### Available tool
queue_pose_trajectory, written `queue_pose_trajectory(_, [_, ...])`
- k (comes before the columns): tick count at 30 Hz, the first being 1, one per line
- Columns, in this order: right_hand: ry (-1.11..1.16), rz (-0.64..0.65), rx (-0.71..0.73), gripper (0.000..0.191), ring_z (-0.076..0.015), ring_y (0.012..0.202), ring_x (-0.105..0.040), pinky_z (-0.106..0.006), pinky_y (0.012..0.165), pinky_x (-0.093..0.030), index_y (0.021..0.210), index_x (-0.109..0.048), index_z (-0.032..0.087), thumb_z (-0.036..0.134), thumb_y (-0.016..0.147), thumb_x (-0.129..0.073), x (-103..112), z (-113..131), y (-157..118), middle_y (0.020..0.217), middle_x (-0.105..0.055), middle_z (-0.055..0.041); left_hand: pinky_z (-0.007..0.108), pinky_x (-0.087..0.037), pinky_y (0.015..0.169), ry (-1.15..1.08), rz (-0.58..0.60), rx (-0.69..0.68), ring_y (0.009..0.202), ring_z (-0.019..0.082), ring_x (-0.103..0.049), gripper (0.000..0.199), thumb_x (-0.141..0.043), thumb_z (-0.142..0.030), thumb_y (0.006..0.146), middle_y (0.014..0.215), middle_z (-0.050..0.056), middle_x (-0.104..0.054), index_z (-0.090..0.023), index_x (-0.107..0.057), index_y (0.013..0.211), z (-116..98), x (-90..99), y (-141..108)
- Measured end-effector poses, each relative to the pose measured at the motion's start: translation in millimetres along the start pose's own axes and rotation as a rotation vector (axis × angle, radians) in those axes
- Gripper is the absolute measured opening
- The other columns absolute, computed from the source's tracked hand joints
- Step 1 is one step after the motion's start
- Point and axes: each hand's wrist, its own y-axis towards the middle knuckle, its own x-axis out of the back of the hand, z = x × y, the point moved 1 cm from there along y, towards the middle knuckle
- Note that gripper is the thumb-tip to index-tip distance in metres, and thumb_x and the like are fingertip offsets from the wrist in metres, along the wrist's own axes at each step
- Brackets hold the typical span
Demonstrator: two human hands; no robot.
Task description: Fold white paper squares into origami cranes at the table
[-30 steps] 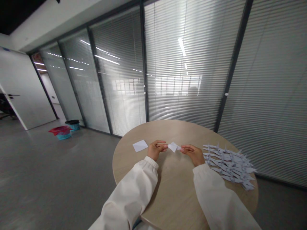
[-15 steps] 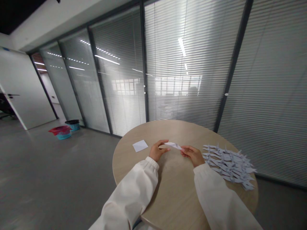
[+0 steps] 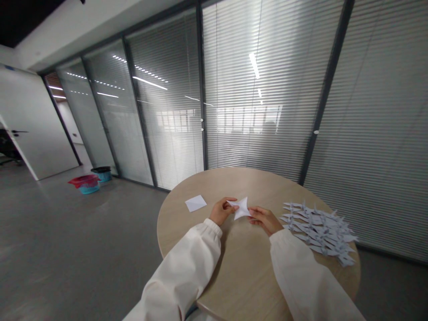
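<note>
A small sheet of white folded paper is held up over the table between my two hands. Its corners spread outward like a four-pointed star. My left hand pinches its left side between thumb and fingers. The fingertips of my right hand grip its right corner. Left of my left hand lies a flat stack or sheet of white square paper. Beside my right forearm, many folded paper cranes lie packed together in rows.
The round wooden table has its far edge close to a glass partition with blinds. On the floor to the left stand a bin with a red liner and a bin with a black liner. A white door stands ajar.
The paper has turned from a narrow, edge-on strip to a star-like face towards me. My left thumb has come onto it, and my hands are slightly closer together.
</note>
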Motion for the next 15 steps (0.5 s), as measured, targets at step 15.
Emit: queue_pose_trajectory(15, [-0.078, 0.056, 0.101, 0.041, -0.0191, 0.068, -0.060, -0.030, 0.062, -0.047, 0.088, -0.058, 0.017, 0.032, 0.053, -0.071, -7.2, 4.2, -3.0, 0.071, -0.064, -0.0023, 0.017, -0.038, 0.044, 0.046, 0.189, 0.112, 0.049, 0.006, -0.041, 0.053, -0.064, -0.035, 0.061, 0.056, -0.007, -0.038, -0.016, -0.047, 0.108, 4.5, -8.9, -7.9])
